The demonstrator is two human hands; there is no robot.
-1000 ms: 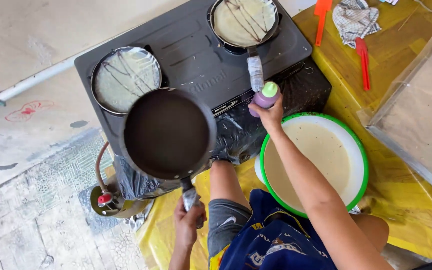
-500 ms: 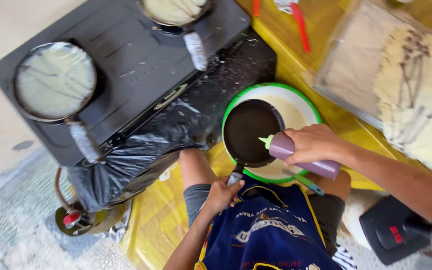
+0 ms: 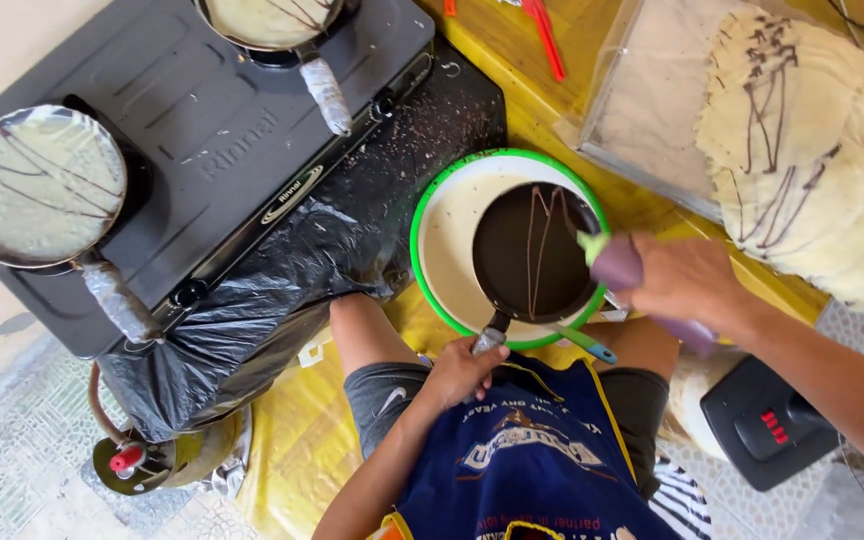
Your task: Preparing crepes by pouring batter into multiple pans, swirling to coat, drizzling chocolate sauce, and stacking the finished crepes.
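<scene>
Black and round, the small frying pan (image 3: 535, 252) sits at the centre of the frame above the green-rimmed bowl (image 3: 432, 205) of pale batter, its handle clenched in the left hand (image 3: 462, 370). The right hand (image 3: 687, 282), centre right, grips a purple squeeze bottle (image 3: 620, 268) whose green tip meets the pan's right edge, thin brown lines streaking the pan. At upper left, two batter-filled pans (image 3: 40, 185) rest on the dark gas stove (image 3: 222, 140).

We see a small black pan (image 3: 532, 255), thin brown lines drizzled across its dark inside, held level over a green-rimmed bowl (image 3: 432, 215) of pale batter. A purple squeeze bottle (image 3: 642, 285) tilts, green tip at the pan's right rim.
</scene>
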